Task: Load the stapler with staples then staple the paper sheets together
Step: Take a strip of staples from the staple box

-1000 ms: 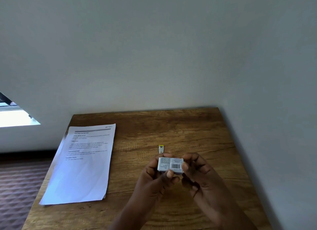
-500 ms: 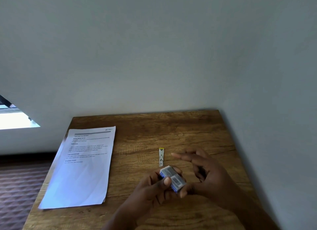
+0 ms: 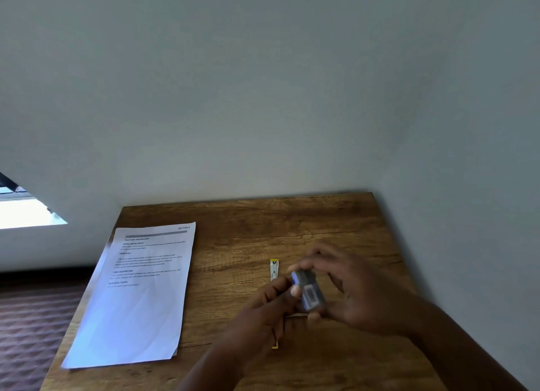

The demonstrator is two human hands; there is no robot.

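The small box of staples (image 3: 308, 291) is held above the wooden table (image 3: 292, 221), in the middle near part of it. The left hand (image 3: 268, 309) grips its side with closed fingers, and the right hand (image 3: 350, 285) curls around it from 3 o'clock. The stapler (image 3: 274, 269) lies at 11 o'clock from the box, partly hidden. The paper sheets (image 3: 140, 300) lie well apart at 9 o'clock.

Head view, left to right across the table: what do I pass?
paper sheets → stapler, lying open on the wood → left hand → staple box held between both hands → right hand.
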